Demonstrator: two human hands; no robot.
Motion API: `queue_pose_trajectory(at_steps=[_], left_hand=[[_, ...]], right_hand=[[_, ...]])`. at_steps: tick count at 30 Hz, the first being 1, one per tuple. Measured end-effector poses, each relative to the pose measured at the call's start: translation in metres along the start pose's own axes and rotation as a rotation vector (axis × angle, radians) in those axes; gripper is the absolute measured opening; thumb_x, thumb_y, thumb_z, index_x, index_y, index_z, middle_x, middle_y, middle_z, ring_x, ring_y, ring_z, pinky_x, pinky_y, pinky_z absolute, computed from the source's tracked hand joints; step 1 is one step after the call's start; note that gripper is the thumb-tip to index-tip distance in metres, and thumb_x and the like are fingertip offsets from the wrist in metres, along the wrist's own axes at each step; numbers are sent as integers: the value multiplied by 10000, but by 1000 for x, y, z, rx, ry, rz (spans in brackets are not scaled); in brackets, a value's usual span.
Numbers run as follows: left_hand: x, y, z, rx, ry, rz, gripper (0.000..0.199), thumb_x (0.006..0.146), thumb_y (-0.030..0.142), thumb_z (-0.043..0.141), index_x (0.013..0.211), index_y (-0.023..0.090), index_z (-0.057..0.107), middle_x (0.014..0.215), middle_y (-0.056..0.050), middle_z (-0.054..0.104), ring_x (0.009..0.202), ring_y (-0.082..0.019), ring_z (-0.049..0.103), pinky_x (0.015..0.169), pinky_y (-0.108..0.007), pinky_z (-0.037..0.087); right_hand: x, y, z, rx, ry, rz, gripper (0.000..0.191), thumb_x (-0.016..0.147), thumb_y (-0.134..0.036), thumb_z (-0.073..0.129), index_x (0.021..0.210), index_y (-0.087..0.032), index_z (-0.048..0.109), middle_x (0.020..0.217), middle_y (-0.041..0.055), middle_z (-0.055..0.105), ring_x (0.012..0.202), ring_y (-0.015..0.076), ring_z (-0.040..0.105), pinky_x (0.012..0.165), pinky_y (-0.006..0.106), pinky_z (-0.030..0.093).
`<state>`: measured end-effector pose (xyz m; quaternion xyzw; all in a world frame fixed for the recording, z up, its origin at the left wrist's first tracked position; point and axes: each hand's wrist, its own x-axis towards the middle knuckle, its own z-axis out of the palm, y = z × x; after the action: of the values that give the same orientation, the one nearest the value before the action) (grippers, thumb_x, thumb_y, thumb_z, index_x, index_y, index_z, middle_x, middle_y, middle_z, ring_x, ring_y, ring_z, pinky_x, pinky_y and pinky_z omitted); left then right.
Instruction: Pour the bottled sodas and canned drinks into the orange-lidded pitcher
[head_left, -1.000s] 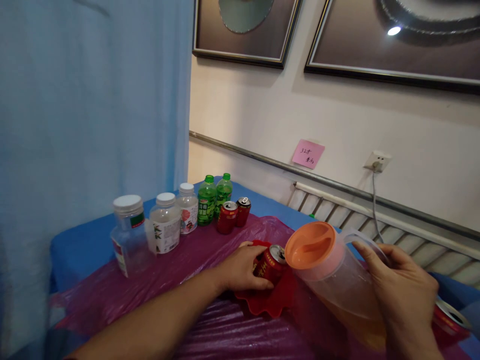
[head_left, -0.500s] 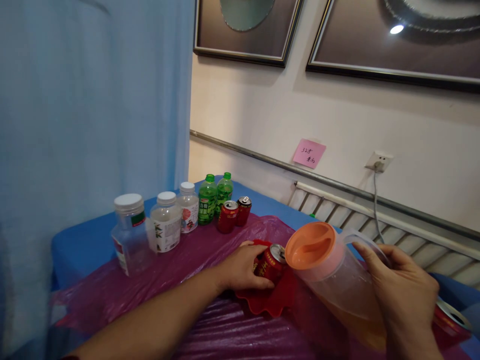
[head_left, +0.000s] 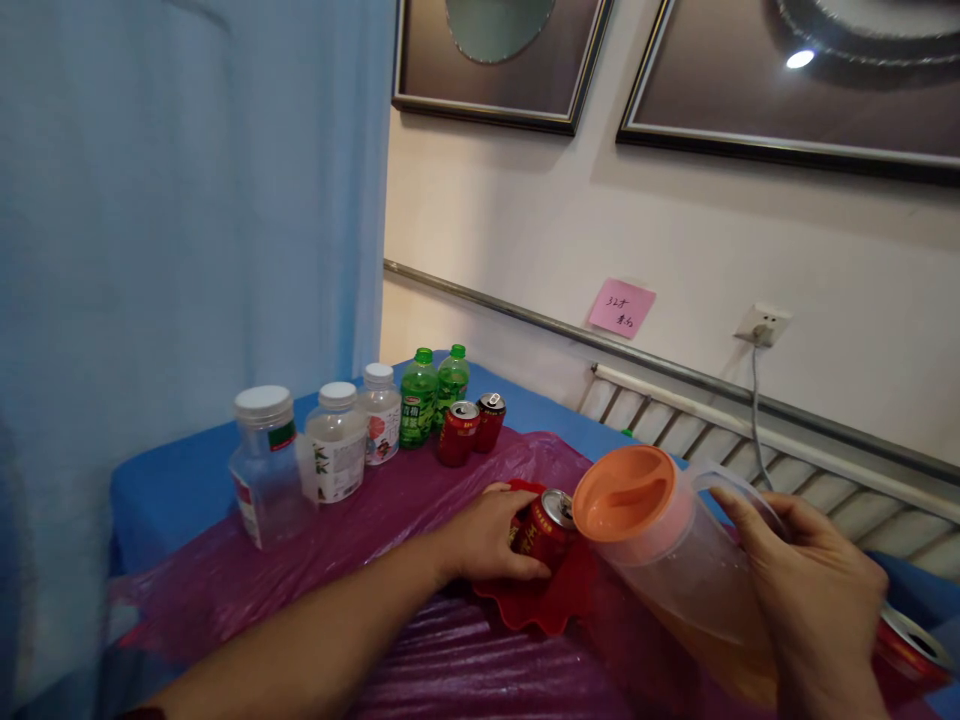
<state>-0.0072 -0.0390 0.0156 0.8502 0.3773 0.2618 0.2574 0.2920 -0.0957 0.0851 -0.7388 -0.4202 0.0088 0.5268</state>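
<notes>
My left hand (head_left: pixel 499 535) is wrapped round a red can (head_left: pixel 544 530), which leans a little over a red scalloped dish (head_left: pixel 536 600). By its handle, my right hand (head_left: pixel 810 580) holds a clear plastic pitcher (head_left: pixel 705 590), tilted to the left. The pitcher's orange lid (head_left: pixel 626 492) is beside the top of the can. Amber liquid lies low in the pitcher. Whether any of it is flowing into the can cannot be made out.
Clear jars (head_left: pixel 337 450) with white lids, green bottles (head_left: pixel 418 400) and two red cans (head_left: pixel 459 433) stand on purple plastic (head_left: pixel 300 590) at the back left. Another red can (head_left: pixel 911 650) is at the right edge. A radiator (head_left: pixel 847 480) lines the wall.
The whole view has shifted slightly, so things appear a little further right. Both hands keep their holds, and the pitcher stays tilted beside the can.
</notes>
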Motion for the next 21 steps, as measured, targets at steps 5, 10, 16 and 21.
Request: queue_pose_trajectory(at_steps=[5,10,16,21], left_hand=[[0,0,1,-12,10,9,709,636,534,849,1268,275,659,1222,-45,739,1110,-322,651,1072,-419,395],[1,2,1,-8,-6,2,690,643,512,850,1259,267,661,1224,-48,737,1099,-320,659,1068,-424,391],[1,3,0,-12,-5,-4,688,637,500,857,1255,268,664,1201,-45,744,1090,-321,659,1065,-428,389],[1,1,1,-11,-5,-4,680,631,511,856,1237,266,669,1191,-42,746,1080,-318,660,1054,-417,399]], right_hand=[[1,3,2,19,4,38,523,654,-736,741,827,-243,755,606,-49,573,635,174,555,568,275,365],[1,3,1,11,6,12,517,660,-732,739,826,-242,748,629,-49,603,663,174,567,602,273,378],[1,3,-1,-41,6,-9,553,669,-774,712,820,-243,747,621,-41,601,633,179,553,576,280,372],[4,8,2,-15,25,-5,567,644,-771,730,825,-235,764,605,-35,608,619,188,563,565,283,381]])
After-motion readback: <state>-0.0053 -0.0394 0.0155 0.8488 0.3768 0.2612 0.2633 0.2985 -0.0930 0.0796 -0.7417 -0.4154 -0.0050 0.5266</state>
